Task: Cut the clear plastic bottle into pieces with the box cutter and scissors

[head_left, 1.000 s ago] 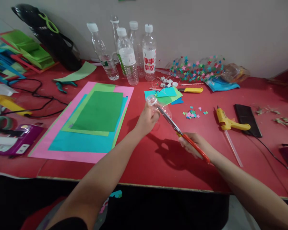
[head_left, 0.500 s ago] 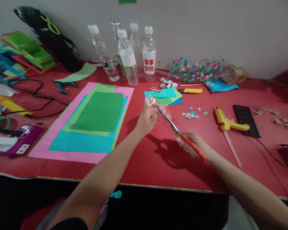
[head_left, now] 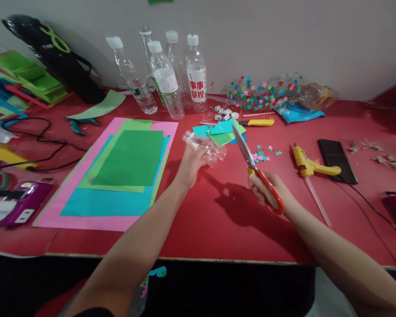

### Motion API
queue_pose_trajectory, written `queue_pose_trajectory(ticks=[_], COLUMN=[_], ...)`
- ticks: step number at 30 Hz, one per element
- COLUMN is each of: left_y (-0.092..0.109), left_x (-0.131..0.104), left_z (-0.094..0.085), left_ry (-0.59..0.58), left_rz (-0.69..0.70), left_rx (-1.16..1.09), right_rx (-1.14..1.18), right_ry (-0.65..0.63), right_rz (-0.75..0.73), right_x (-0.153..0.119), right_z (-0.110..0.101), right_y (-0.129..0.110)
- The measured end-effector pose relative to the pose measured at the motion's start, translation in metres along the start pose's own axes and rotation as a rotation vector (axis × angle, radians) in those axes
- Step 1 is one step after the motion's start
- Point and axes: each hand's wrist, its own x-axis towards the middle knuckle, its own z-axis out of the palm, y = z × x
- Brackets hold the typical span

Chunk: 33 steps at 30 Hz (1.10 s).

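Observation:
My left hand (head_left: 192,160) is closed round a clear piece cut from a plastic bottle (head_left: 213,149), its neck end pointing to the upper left and its cut side spread to the right. In my right hand (head_left: 266,188) is a pair of scissors (head_left: 244,147) with red and yellow handles. The blades point up and left, apart from the plastic, and look nearly closed. Beyond the hands lie blue and green paper scraps (head_left: 222,132). Small coloured paper stars (head_left: 261,155) are scattered just behind the scissors.
Several capped plastic bottles (head_left: 166,86) stand by the wall. Stacked coloured paper sheets (head_left: 128,158) lie at left. A yellow utility knife (head_left: 260,122) is at the back; a yellow glue gun (head_left: 312,165) and a black phone (head_left: 338,160) lie at right. A star-covered bottle (head_left: 264,94) lies behind.
The scissors have come away from the plastic piece, and their blades have swung more upright. My left hand has turned the piece, so its cut side now faces right.

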Motion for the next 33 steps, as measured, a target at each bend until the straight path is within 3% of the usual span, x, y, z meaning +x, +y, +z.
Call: queue_pose_trajectory(ticks=[5,11,14,20,28,33], left_y=[0.001,-0.005,-0.010,-0.017,-0.011,-0.014], left_x=[-0.022,-0.031,-0.033,-0.036,-0.041,-0.036], left_z=[0.017,0.024,0.027,0.035,0.046,0.047], left_ry=[-0.211,-0.328,-0.296,-0.168,-0.097,-0.021], left_rz=[-0.070,-0.069,-0.071,-0.131,-0.133,-0.108], left_rx=[0.013,0.000,0.027,-0.021,-0.166,-0.059], right_rx=[0.082,0.112,-0.018,-0.326,-0.500,-0.531], right_ry=[0.169,0.169,0.175,0.190,0.181,0.223], right_rz=[-0.079,-0.114,-0.122,-0.286,-0.352,-0.367], right_x=[0.004,-0.002,-0.004,-0.004,-0.003,-0.002], right_z=[0.001,0.010,0.016,0.024,0.033,0.032], right_y=[0.002,-0.002,-0.001,0.004,0.008,0.006])
